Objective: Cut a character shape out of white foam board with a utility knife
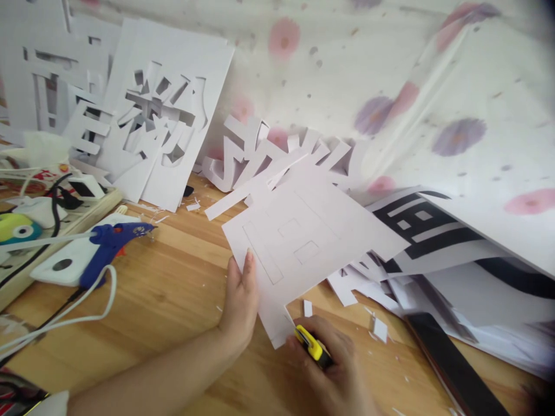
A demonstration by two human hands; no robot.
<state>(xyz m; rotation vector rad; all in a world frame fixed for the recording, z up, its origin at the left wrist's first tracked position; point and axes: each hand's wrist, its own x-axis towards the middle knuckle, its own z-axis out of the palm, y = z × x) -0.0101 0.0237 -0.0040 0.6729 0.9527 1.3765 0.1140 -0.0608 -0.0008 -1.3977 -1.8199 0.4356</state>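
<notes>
Knife work: with the yellow knife (313, 345) at the notched corner of the white card (303, 237), you are doing best when bracing the card firmly, drawing the blade in light, even strokes, and leaving the left fingers outside its path.
Card: it is lying tilted in front of you over the desk (173, 306), between both hands, drawn lines (262, 254) facing up.
Left hand: your left hand (240, 303) is grasping the card's near-left edge, thumb lying on top, forearm slanting in from lower left.
Right hand: your right hand (327, 361) is clasping the knife, knuckles uppermost.
Blade contact: cannot be told.
</notes>
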